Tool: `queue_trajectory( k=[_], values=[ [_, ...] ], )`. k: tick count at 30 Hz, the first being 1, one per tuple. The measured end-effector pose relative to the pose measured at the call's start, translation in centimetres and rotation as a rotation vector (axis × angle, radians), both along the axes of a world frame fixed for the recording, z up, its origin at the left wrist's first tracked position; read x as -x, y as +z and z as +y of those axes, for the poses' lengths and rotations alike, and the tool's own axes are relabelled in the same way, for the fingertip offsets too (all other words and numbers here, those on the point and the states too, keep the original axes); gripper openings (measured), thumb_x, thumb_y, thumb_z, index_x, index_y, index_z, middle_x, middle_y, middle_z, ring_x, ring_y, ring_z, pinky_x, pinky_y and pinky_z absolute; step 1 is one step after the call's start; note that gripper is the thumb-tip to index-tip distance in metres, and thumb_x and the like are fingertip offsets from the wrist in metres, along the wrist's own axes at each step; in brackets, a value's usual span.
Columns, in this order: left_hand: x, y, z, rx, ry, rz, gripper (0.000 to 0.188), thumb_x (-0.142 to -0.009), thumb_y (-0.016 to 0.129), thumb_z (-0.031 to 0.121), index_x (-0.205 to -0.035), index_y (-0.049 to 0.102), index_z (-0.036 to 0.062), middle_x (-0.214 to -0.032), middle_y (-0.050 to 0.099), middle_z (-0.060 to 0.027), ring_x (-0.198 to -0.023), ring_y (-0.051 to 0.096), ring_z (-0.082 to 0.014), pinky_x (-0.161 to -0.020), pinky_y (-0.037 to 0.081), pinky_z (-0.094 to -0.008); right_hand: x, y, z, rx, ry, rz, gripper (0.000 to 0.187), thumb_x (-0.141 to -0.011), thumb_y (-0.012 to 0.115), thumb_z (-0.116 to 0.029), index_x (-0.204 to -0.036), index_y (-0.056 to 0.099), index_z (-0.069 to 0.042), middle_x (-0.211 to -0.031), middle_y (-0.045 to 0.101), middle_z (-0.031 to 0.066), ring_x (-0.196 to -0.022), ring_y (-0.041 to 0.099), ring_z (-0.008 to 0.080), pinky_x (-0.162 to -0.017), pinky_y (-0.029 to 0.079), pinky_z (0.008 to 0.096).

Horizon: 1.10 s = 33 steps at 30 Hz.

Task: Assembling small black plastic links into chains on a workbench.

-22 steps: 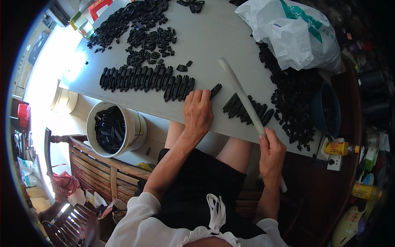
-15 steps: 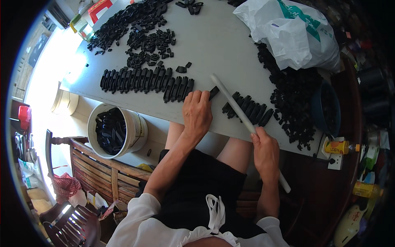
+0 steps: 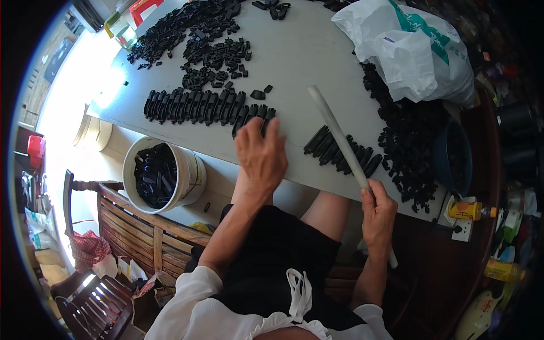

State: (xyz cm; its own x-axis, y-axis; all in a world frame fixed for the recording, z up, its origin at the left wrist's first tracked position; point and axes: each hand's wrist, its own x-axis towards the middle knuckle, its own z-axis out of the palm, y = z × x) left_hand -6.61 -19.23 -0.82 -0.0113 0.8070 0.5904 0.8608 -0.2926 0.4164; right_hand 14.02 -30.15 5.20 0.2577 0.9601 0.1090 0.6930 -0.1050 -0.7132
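Note:
My right hand point(image 3: 378, 216) is wrapped around a long pale grey rod point(image 3: 338, 131), which slants up over the table. Under and beside the rod lies a short row of black plastic parts point(image 3: 330, 152), tilted side by side near the table's front edge. My left hand point(image 3: 262, 152) is over the right end of a longer row of black parts point(image 3: 192, 107). Its fingers are spread and a little blurred, and I see nothing held in them. It partly hides the last few parts of that row.
Heaps of small black pieces point(image 3: 212, 54) lie on the grey table point(image 3: 300, 56). At the right are a white plastic bag point(image 3: 396, 51), another black heap point(image 3: 411, 150) and a dark blue bowl point(image 3: 453, 156). A white bucket point(image 3: 184, 175) of black parts stands below the left edge.
My left hand has moved left, off the black part by the rod, to the long row's end, and its fingers have spread. That part now lies at the short row's left end.

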Motion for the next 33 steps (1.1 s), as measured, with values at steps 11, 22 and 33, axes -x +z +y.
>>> queue_trajectory(
  k=[11,22,33],
  values=[
    [0.5,-0.7,-0.2,0.028,0.001,-0.028,0.037,-0.066,0.073,0.006,-0.102,0.064,0.0090,-0.104,0.053,-0.0077,-0.098,0.049,-0.0292,-0.086,0.039,-0.0395,2.0,0.4,0.6,0.146,0.112,-0.091,0.014,-0.094,0.057,-0.017,-0.099,0.058,-0.004,-0.074,0.060,0.0146,-0.064,0.059,0.0326,-0.056,0.044,0.0396],
    [0.1,-1.1,0.1,-0.029,-0.109,-0.080,0.025,-0.074,0.064,0.002,-0.098,0.059,0.0047,-0.089,0.052,-0.0088,-0.084,0.049,-0.0280,-0.076,0.039,-0.0383,2.8,0.2,0.9,0.314,0.109,-0.366,0.014,-0.093,0.056,-0.015,-0.094,0.056,-0.001,-0.082,0.063,0.0189,-0.074,0.062,0.0401,-0.063,0.047,0.0464],
    [-0.1,-0.9,0.2,0.019,-0.134,-0.140,0.025,-0.072,0.066,0.000,-0.096,0.059,0.0052,-0.088,0.052,-0.0099,-0.085,0.049,-0.0293,-0.076,0.040,-0.0395,2.9,-0.5,-0.5,0.160,0.120,-0.272,0.016,-0.093,0.057,-0.011,-0.105,0.059,-0.002,-0.081,0.063,0.0176,-0.070,0.062,0.0349,-0.060,0.047,0.0414]
  ],
)
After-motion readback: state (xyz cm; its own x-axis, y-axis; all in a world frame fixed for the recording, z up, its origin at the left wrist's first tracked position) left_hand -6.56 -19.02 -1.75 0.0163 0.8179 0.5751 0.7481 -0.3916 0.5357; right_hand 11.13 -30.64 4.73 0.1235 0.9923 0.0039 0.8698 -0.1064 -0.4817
